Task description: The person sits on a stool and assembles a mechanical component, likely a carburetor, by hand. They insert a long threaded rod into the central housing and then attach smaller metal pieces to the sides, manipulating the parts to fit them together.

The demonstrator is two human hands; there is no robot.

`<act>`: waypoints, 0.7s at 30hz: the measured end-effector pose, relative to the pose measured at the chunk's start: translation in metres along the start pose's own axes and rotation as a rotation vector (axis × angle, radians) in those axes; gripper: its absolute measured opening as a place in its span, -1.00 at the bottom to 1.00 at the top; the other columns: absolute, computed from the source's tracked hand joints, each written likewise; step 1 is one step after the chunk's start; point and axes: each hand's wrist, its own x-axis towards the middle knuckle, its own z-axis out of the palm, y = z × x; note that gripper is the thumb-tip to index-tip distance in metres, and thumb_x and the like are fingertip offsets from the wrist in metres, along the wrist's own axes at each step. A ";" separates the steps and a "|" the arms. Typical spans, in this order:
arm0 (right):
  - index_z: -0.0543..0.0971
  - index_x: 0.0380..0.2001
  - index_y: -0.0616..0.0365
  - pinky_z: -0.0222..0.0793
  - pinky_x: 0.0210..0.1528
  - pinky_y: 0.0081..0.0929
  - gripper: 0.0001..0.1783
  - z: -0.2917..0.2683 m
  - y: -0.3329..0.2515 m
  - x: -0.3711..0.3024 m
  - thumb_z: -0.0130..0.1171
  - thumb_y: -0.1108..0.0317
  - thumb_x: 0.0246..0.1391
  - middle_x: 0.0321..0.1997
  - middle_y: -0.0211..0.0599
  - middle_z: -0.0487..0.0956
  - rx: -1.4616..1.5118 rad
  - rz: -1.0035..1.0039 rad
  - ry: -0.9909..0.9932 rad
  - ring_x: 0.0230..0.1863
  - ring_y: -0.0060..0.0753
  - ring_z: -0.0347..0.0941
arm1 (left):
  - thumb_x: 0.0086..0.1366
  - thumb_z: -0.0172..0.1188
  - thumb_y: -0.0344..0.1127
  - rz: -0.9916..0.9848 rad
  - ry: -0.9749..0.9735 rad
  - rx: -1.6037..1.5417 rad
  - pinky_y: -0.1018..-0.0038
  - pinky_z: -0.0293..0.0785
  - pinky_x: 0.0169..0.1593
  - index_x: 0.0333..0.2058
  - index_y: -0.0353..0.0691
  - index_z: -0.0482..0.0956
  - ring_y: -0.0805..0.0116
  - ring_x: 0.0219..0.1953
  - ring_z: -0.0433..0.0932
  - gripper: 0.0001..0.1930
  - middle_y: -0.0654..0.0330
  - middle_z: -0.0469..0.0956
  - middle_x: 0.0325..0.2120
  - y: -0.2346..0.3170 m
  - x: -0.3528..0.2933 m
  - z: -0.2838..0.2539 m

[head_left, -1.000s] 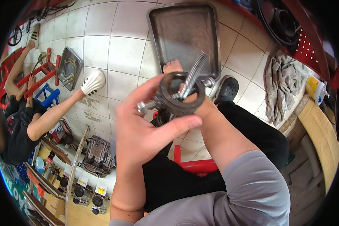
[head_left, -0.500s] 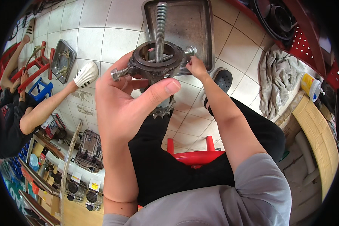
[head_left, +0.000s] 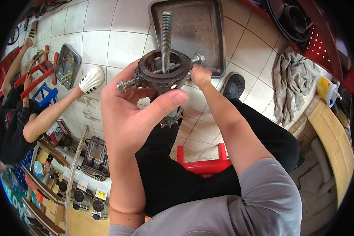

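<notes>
My left hand (head_left: 128, 112) is wrapped round a dark, greasy metal puller-like assembly, held up in front of me with the thumb along its near side. Its thick ring (head_left: 161, 75) carries a hex bolt (head_left: 126, 85) on the left and another hex bolt (head_left: 197, 59) on the right. A long threaded rod (head_left: 166, 37) stands upright through the ring's middle. Below the hand, a toothed sprocket (head_left: 172, 120) shows at the assembly's lower end. Just beneath the right bolt, my right hand (head_left: 201, 76) is closed close beside the ring; its fingertips and anything in them are hidden.
Beyond the assembly, a grey metal tray (head_left: 223, 43) lies on the tiled floor. A crumpled grey cloth (head_left: 289, 84) and a white-yellow container (head_left: 327, 90) are at right. At left, another person sits with an outstretched leg (head_left: 53, 116) by a smaller tray (head_left: 79, 59) and a blue stool (head_left: 45, 94).
The assembly in my left hand has dropped slightly toward me. My right hand has shifted a little left and nearer, staying closed by the right bolt.
</notes>
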 end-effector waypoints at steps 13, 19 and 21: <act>0.60 -0.35 0.20 0.48 -0.25 -0.24 -0.72 -0.043 -0.010 -0.005 0.03 0.21 0.10 -0.35 -0.20 0.68 0.166 -0.091 -0.069 -0.26 -0.18 0.63 | -0.04 0.52 -0.44 -0.023 0.020 -0.025 0.48 0.56 -0.10 -0.05 -0.46 0.55 0.44 -0.24 0.62 -0.46 0.15 0.64 -0.27 -0.002 -0.001 -0.002; 0.50 -0.52 0.18 0.17 -0.63 -0.41 -0.79 -0.040 0.012 0.043 -0.05 0.30 -0.01 -0.62 -0.34 0.48 1.800 -0.144 -0.467 -0.65 -0.38 0.34 | -0.04 0.52 -0.45 -0.012 0.005 -0.019 0.47 0.56 -0.09 -0.05 -0.46 0.55 0.44 -0.25 0.62 -0.46 0.16 0.64 -0.27 -0.001 0.001 -0.001; 0.49 -0.53 0.16 0.07 -0.69 -0.53 -0.81 -0.061 0.003 0.053 -0.06 0.32 -0.01 -0.66 -0.42 0.37 1.940 -0.160 -0.467 -0.68 -0.49 0.29 | -0.04 0.52 -0.44 -0.013 0.016 -0.024 0.48 0.56 -0.09 -0.05 -0.46 0.55 0.44 -0.25 0.62 -0.46 0.16 0.64 -0.27 0.000 0.000 -0.001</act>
